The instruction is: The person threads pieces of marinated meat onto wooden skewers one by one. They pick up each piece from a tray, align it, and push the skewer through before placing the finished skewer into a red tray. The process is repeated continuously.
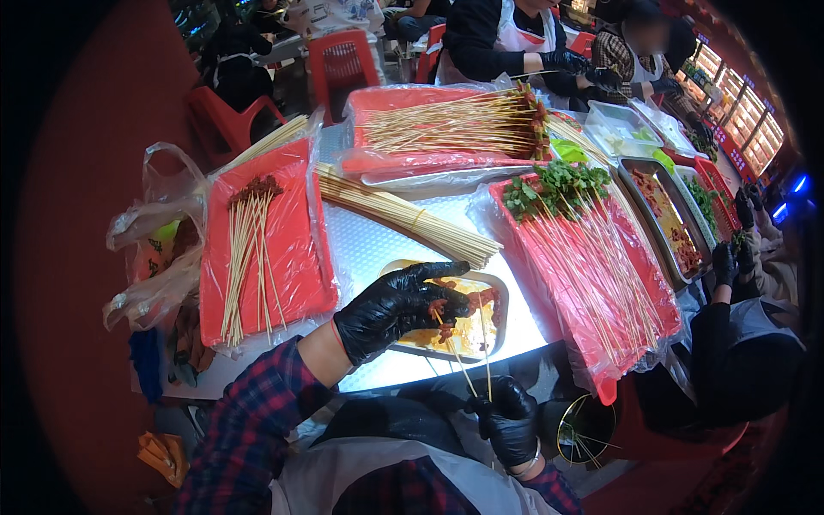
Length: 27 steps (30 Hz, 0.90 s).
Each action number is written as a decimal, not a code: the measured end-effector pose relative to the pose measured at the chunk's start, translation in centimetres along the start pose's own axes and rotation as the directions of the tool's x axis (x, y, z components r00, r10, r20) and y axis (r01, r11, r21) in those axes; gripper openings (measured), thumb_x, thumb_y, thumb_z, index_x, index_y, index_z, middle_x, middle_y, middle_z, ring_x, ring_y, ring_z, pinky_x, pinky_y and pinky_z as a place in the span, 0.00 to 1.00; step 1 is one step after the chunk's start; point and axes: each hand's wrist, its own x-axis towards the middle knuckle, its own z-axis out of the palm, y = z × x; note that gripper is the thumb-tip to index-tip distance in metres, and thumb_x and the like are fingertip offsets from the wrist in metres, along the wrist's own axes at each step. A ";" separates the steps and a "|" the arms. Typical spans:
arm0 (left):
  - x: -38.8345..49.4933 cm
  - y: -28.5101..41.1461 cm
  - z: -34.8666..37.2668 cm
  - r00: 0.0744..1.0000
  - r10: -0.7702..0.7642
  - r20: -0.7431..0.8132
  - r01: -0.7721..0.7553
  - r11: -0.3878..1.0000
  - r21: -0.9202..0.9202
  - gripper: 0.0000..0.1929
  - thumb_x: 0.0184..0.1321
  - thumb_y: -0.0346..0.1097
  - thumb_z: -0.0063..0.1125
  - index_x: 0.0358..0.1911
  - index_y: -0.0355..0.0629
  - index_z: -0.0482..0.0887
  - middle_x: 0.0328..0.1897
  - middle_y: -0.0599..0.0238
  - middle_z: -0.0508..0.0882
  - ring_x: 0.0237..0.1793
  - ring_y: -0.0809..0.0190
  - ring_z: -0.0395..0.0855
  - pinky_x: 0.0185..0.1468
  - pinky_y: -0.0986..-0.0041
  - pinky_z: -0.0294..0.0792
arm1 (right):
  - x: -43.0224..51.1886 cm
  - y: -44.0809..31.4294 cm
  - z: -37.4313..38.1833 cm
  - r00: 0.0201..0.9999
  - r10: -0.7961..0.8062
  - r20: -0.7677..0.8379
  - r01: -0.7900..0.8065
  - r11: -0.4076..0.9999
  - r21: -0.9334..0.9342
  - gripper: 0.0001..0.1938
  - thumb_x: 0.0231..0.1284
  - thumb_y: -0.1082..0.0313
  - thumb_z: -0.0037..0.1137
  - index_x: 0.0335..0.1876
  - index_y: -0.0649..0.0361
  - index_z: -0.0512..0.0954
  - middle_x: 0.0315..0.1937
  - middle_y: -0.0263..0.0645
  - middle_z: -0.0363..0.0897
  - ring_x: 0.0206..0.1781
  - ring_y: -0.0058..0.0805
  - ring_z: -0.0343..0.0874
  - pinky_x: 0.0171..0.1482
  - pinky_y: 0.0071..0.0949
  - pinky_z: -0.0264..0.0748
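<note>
My left hand (pixel 402 309), in a black glove, is over a small metal tray (pixel 505 309) of oily marinated meat. Its thumb sticks out, while the other fingers curl at a reddish piece of meat (pixel 438 308) on a skewer's tip. Two bamboo skewers (pixel 465 370) rise from my right hand (pixel 507 418), which is also gloved and closed around their lower ends. The left skewer carries more meat lower down; the upper end of the right one overlaps meat at the tray's right side. Behind the tray lies a bundle of bare bamboo skewers (pixel 418 219).
A red tray (pixel 296 257) at left holds meat skewers. Another red tray (pixel 444 164) at the back holds filled skewers. Cilantro skewers lie in the right red tray (pixel 644 270). A metal pan (pixel 663 215) of meat stands beyond. A round bin (pixel 586 428) sits low right. Gloved co-workers sit around.
</note>
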 end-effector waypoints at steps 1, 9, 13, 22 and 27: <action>0.0 0.0 0.0 1.000 0.010 0.002 -0.010 1.000 0.018 0.23 0.59 0.33 0.55 0.58 0.34 0.68 0.51 0.53 0.78 0.47 0.61 0.81 0.50 0.75 0.74 | 0.0 -0.1 0.0 1.000 0.007 0.000 -0.007 1.000 -0.007 0.06 0.55 0.81 0.53 0.38 0.65 0.74 0.26 0.37 0.79 0.16 0.14 0.67 0.18 0.14 0.59; -1.0 0.1 0.6 0.962 0.238 0.136 -0.267 0.928 0.261 0.24 0.62 0.35 0.51 0.59 0.33 0.65 0.63 0.54 0.67 0.54 0.63 0.75 0.57 0.73 0.69 | 0.0 -1.0 0.2 0.998 0.055 -0.022 -0.055 0.998 0.018 0.06 0.55 0.81 0.52 0.38 0.65 0.74 0.26 0.37 0.79 0.16 0.14 0.67 0.17 0.13 0.59; -1.0 0.1 0.8 0.957 0.263 0.119 -0.288 0.903 0.320 0.25 0.62 0.35 0.51 0.61 0.33 0.63 0.65 0.54 0.65 0.55 0.63 0.74 0.57 0.73 0.68 | 0.0 -1.1 0.2 0.999 0.042 -0.022 -0.042 0.999 0.009 0.06 0.55 0.81 0.52 0.38 0.65 0.74 0.25 0.36 0.79 0.16 0.14 0.66 0.17 0.13 0.59; -0.8 -0.4 0.9 0.986 0.159 0.045 -0.164 0.974 0.158 0.29 0.61 0.29 0.52 0.65 0.37 0.57 0.59 0.54 0.71 0.53 0.64 0.77 0.54 0.76 0.71 | 0.3 -0.4 0.4 0.999 -0.037 -0.039 0.038 0.999 0.015 0.07 0.54 0.82 0.52 0.37 0.65 0.75 0.26 0.36 0.78 0.15 0.14 0.65 0.17 0.14 0.58; -0.8 -1.0 0.2 0.996 0.067 0.066 -0.063 0.997 -0.051 0.31 0.59 0.28 0.53 0.65 0.37 0.55 0.54 0.53 0.75 0.51 0.62 0.78 0.55 0.74 0.72 | 0.8 -1.4 0.6 1.000 0.019 -0.001 -0.019 0.998 0.053 0.11 0.53 0.85 0.50 0.42 0.67 0.76 0.36 0.36 0.80 0.37 0.22 0.77 0.41 0.21 0.73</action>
